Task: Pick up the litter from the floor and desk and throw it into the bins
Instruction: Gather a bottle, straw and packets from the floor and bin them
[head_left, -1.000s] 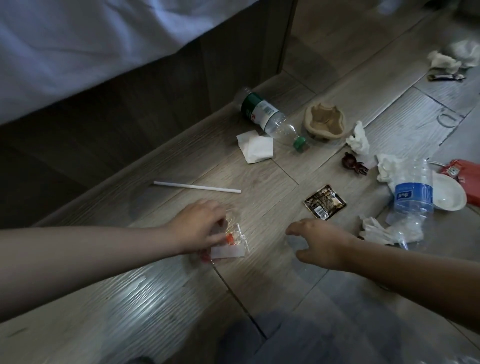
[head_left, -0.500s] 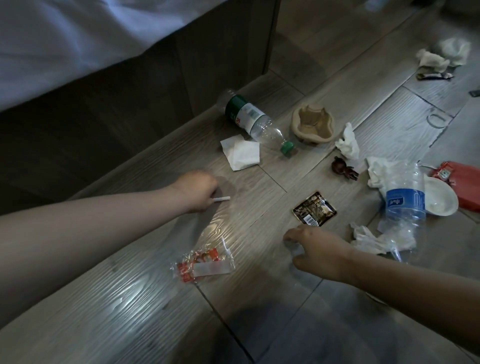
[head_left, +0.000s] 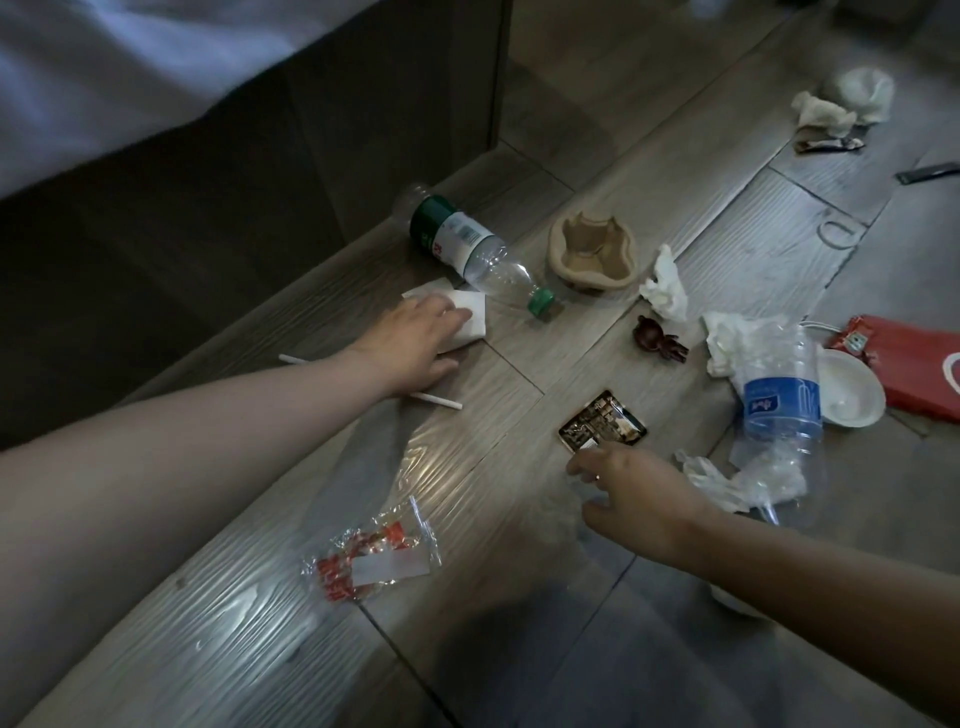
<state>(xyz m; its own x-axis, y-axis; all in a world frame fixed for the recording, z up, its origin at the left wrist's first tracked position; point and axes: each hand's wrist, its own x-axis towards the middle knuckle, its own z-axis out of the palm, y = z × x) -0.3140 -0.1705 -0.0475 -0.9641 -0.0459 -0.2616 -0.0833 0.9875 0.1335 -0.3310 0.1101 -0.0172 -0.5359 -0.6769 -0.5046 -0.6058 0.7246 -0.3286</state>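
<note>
Head view, dim light, wood-plank floor (head_left: 208, 623) strewn with litter. Landmark: green-capped bottle (head_left: 467, 244), lying on its side, cap toward the viewer.

- Clear wrapper with red print (head_left: 374, 564): well nearer the viewer than the bottle, a little left of it, flat on the floor, untouched.
- Left hand (head_left: 415, 338): just left of the bottle and nearer, palm down, fingers straight and together, pressed flat on a folded white napkin (head_left: 470, 317) that touches the bottle's neck side.
- White straw (head_left: 436, 401): nearer than the bottle, passing under the left wrist.
- Brown moulded tray (head_left: 592, 254): just right of the bottle.
- Dark sachet (head_left: 602, 426): right of the bottle and nearer.
- Right hand (head_left: 639, 499): beyond the sachet from the bottle, fingertips at its near edge, fingers curled downward; cannot tell whether they grip anything.
- Crumpled tissue (head_left: 667, 286): right of the bottle, past the tray.
- Blue-label bottle (head_left: 782, 410), crushed, then white bowl (head_left: 852, 395): well right of the bottle.
</note>
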